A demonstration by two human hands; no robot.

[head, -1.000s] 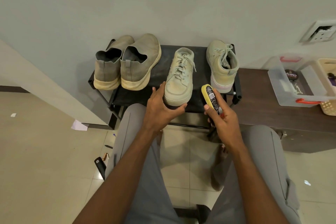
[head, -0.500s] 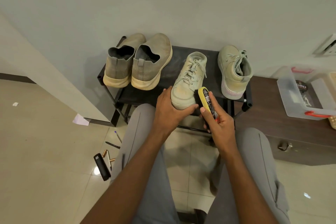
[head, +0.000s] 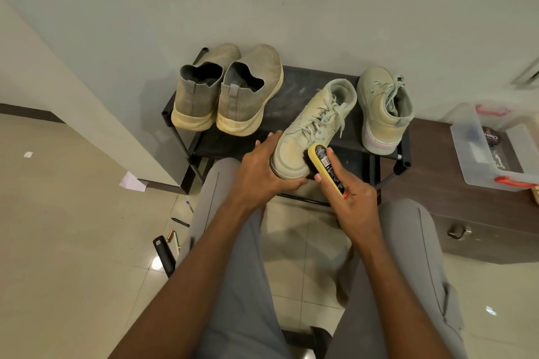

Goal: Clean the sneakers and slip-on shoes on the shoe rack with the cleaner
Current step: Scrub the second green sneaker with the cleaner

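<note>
Right hand point(head: 354, 198) curls around a yellow brush point(head: 325, 165), dark bristles pressed to the right side of a sneaker's toe. Left hand point(head: 262, 172) grips that sneaker point(head: 312, 131) at the toe, fingers wrapped under the sole, thumb along the left side; the toe sticks out past the front edge of the shoe rack point(head: 294, 87), heel angled toward the back right. Second sneaker point(head: 383, 108) stands at the rack's right edge, heel toward the front, laces loose, just beside the held one. Two slip-on shoes point(head: 227, 90) sit side by side at the left end, touching, heels toward the front edge. Rack stands against the wall. Right of the rack, a dark cabinet point(head: 466, 213) carries a clear plastic box point(head: 478, 160) with red handles and a round tin point(head: 491, 137) inside. On the floor left of the person's grey trouser leg: a black object point(head: 164, 253), pens, a paper scrap point(head: 132, 182).
</note>
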